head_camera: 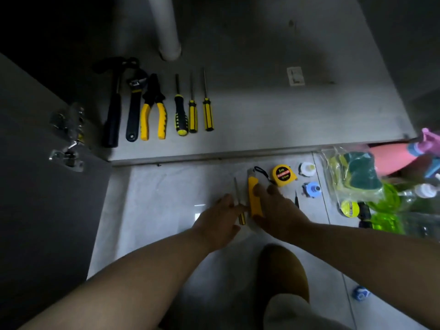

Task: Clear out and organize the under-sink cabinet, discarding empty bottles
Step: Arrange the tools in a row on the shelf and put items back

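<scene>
Head view: right hand [273,210] grips one knife [252,198]; left hand [219,217] perhaps pinches one screwdriver [241,218].

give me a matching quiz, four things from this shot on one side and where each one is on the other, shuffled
Things: 1 hammer; 2 tape measure; 3 utility knife; 4 bag of sponges.
Places: a gripped by the right hand; b leftmost tool in the cabinet; c far right, beside green bottles; d on the floor tile just beyond the right hand.
Pairs: 1-b; 2-d; 3-a; 4-c.
</scene>
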Demonstrator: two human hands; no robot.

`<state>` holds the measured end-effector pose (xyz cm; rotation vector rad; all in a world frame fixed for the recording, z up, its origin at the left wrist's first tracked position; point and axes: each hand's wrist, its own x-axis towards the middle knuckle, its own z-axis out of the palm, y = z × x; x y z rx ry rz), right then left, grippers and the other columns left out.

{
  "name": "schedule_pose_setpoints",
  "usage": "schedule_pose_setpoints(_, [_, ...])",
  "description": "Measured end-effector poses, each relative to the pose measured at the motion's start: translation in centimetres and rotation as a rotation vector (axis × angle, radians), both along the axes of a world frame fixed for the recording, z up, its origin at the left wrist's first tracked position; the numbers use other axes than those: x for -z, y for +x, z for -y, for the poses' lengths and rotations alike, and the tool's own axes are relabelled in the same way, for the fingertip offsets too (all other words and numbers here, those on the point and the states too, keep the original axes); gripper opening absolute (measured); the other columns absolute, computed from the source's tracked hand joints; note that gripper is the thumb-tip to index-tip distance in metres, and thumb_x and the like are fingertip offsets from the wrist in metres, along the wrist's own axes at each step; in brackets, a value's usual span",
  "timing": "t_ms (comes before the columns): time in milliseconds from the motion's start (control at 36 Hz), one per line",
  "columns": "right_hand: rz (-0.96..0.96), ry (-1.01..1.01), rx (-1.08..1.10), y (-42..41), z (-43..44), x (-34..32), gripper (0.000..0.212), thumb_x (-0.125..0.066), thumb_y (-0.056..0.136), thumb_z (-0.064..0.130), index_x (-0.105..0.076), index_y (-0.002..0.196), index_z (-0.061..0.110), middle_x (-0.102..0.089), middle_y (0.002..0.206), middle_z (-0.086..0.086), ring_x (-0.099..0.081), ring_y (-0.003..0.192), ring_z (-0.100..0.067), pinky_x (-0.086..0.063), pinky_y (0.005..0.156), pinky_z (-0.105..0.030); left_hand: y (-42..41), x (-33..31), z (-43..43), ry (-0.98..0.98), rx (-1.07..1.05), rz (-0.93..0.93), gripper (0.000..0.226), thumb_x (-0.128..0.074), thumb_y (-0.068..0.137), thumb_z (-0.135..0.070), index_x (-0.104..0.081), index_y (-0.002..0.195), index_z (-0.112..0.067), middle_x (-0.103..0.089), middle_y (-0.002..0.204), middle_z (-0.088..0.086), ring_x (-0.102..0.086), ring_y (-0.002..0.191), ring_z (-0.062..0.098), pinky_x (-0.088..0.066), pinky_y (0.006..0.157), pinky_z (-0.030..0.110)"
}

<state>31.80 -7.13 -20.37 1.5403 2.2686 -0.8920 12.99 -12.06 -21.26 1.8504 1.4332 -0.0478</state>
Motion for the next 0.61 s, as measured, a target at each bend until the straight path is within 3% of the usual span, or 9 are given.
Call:
schedule_pose_setpoints(111, [-0.019, -0.008, -0.111, -0.4, 0.2, 0.9, 0.065, -0.066, 0.092, 0.035, -0.029, 0.146, 0.03, -0.034, 0.14, -0.013, -0.063, 0.103, -0.028, -0.057, 0.083, -0.033, -0.1, 0.7, -0.3, 0.016, 0.011, -0.03, 0.045, -0.064, 0.093, -0.022, -0.054, 0.136, -0.024, -0.045, 0.129, 0.006, -0.053, 0.116, 0.027, -0.049, 0.095, 0.039])
schedule_pose_setpoints(250, [0.002, -0.043, -0.138, -0.8, 0.1, 1.3, 0.068, -0.069, 0.091, 0.031, -0.03, 0.147, 0.028, -0.032, 0.142, -0.016, -0.061, 0.111, -0.035, -0.057, 0.09, -0.043, -1.3, 1.5, 0.2, 0.021, 0.005, -0.085, 0.04, -0.063, 0.093, -0.019, -0.055, 0.133, -0.023, -0.047, 0.126, 0.008, -0.058, 0.111, 0.029, -0.051, 0.096, 0.036])
schedule_pose_setpoints(333, [-0.058, -0.061, -0.141, -0.4, 0.4, 1.1, 0.069, -0.07, 0.089, 0.031, -0.031, 0.146, 0.03, -0.033, 0.139, -0.01, -0.06, 0.107, -0.03, -0.057, 0.086, -0.034, -2.4, 1.7, 1.1, -0.001, -0.032, -0.053, 0.041, -0.066, 0.093, -0.025, -0.053, 0.131, -0.029, -0.046, 0.127, 0.004, -0.061, 0.105, 0.026, -0.051, 0.092, 0.027])
schedule_pose_setpoints(444, [-0.196, -0.056, -0.128, -0.1, 0.9, -0.3, 0.067, -0.07, 0.088, 0.037, -0.031, 0.142, 0.036, -0.035, 0.132, 0.0, -0.057, 0.098, -0.018, -0.054, 0.077, -0.025, -4.2, 0.9, 1.7, 0.025, 0.021, -0.011, 0.044, -0.068, 0.091, -0.032, -0.051, 0.132, -0.034, -0.041, 0.129, -0.004, -0.061, 0.105, 0.022, -0.045, 0.089, 0.019])
schedule_pose_setpoints(611, [-0.516, 0.089, -0.104, -0.6, 0.5, -5.8, 0.055, -0.068, 0.085, 0.043, -0.042, 0.133, 0.039, -0.039, 0.114, 0.009, -0.055, 0.086, -0.009, -0.056, 0.067, -0.031, -5.7, -5.2, -0.6, 0.323, -0.051, 0.129, 0.037, -0.071, 0.091, -0.026, -0.061, 0.127, -0.022, -0.046, 0.121, -0.003, -0.06, 0.098, 0.016, -0.054, 0.086, 0.031])
